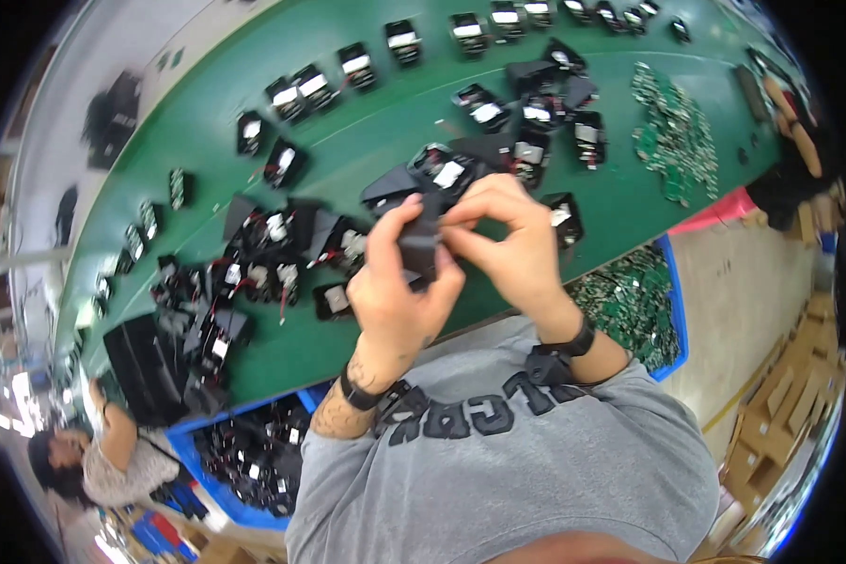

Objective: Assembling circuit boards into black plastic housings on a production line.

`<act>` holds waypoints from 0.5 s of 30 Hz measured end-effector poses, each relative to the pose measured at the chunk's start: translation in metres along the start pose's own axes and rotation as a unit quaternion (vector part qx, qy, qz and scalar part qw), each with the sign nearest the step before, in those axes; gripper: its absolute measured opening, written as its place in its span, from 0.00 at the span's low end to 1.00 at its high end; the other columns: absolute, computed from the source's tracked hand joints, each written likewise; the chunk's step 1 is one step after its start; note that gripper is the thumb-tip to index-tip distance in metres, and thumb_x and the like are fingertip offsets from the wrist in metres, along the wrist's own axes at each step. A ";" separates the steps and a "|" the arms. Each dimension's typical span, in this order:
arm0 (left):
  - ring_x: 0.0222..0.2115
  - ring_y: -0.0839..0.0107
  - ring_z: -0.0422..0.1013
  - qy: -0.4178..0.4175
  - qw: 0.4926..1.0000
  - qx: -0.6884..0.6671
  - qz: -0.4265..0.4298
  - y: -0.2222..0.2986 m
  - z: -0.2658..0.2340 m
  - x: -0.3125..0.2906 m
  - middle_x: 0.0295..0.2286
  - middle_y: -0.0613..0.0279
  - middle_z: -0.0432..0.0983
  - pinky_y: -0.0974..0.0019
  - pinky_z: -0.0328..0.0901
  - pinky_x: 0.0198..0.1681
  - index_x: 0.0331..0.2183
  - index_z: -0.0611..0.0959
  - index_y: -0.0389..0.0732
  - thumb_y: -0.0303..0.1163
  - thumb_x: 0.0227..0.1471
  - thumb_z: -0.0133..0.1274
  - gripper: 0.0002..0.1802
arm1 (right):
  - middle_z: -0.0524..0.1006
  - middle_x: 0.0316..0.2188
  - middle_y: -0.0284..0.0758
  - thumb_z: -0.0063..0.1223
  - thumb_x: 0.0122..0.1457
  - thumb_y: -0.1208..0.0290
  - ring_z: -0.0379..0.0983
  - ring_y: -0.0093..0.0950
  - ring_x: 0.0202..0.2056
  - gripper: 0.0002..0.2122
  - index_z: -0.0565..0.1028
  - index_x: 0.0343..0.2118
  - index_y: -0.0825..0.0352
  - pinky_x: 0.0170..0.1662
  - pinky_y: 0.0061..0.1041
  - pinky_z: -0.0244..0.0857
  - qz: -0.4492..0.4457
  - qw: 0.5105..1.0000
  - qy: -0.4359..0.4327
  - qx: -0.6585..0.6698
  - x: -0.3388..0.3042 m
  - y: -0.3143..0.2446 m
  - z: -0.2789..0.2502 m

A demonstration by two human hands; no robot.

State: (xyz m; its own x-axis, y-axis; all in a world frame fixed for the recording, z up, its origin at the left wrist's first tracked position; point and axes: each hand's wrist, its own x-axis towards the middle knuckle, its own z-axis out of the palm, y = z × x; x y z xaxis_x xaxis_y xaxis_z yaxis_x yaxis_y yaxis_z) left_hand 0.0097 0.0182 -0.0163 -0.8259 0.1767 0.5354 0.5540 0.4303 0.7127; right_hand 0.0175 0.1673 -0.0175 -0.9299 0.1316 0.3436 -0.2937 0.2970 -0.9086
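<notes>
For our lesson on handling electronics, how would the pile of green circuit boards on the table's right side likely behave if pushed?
The circuit board pile would probably slide apart, since its pieces lie loosely heaped on the green table. It seems unlikely to roll, its pieces looking flat.

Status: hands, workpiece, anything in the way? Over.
Left hand gripping black housing. Right hand pinched at its right side, anything inside the pinch unclear. More black units close beyond, on green table.
</notes>
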 end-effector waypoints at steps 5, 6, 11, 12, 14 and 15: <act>0.45 0.63 0.72 -0.021 0.981 -0.154 -0.114 -0.001 -0.002 -0.005 0.47 0.44 0.72 0.65 0.68 0.46 0.49 0.68 0.32 0.20 0.46 0.53 0.26 | 0.73 0.27 0.33 0.61 0.45 0.81 0.69 0.28 0.34 0.09 0.80 0.32 0.68 0.39 0.25 0.63 -0.072 0.997 -0.035 0.011 -0.003 -0.003 -0.004; 0.46 0.63 0.70 -0.012 0.983 -0.142 -0.111 0.002 -0.002 -0.001 0.49 0.42 0.70 0.64 0.66 0.48 0.50 0.65 0.32 0.18 0.48 0.51 0.26 | 0.73 0.28 0.33 0.59 0.47 0.81 0.69 0.28 0.34 0.12 0.79 0.37 0.68 0.38 0.25 0.64 -0.043 0.996 -0.071 0.044 -0.006 -0.007 -0.005; 0.48 0.64 0.69 -0.023 0.998 -0.050 -0.003 -0.012 -0.015 0.033 0.51 0.46 0.68 0.65 0.65 0.49 0.50 0.69 0.34 0.16 0.46 0.52 0.26 | 0.75 0.28 0.35 0.55 0.53 0.78 0.72 0.26 0.30 0.16 0.76 0.46 0.67 0.36 0.27 0.67 -0.046 0.958 -0.282 -0.012 0.009 -0.015 -0.040; 0.47 0.64 0.69 0.000 0.999 0.021 0.028 -0.014 -0.025 0.048 0.49 0.48 0.69 0.64 0.65 0.49 0.49 0.70 0.35 0.16 0.46 0.52 0.25 | 0.78 0.28 0.36 0.56 0.53 0.76 0.74 0.27 0.30 0.10 0.79 0.39 0.68 0.37 0.26 0.67 -0.066 0.972 -0.223 -0.034 0.015 -0.015 -0.055; 0.44 0.61 0.69 0.042 0.989 0.143 -0.011 -0.006 -0.056 0.079 0.44 0.51 0.69 0.62 0.65 0.48 0.51 0.71 0.38 0.18 0.47 0.51 0.26 | 0.80 0.32 0.36 0.55 0.55 0.74 0.75 0.24 0.33 0.05 0.79 0.31 0.70 0.36 0.24 0.67 -0.032 0.994 -0.005 -0.100 0.023 -0.007 -0.088; 0.42 0.60 0.69 0.059 0.977 0.189 -0.079 -0.003 -0.074 0.091 0.42 0.51 0.69 0.61 0.64 0.47 0.52 0.71 0.39 0.19 0.48 0.51 0.27 | 0.80 0.33 0.36 0.52 0.58 0.73 0.74 0.22 0.34 0.07 0.79 0.33 0.70 0.37 0.24 0.67 0.020 0.984 0.101 -0.142 0.024 0.007 -0.107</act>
State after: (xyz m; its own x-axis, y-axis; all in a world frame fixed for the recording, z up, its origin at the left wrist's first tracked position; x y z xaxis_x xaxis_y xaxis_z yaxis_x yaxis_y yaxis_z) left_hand -0.0588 -0.0320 0.0637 -0.8676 -0.0127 0.4971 0.3240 0.7439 0.5845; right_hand 0.0170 0.2738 0.0093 -0.8684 0.3251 0.3744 -0.1564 0.5370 -0.8290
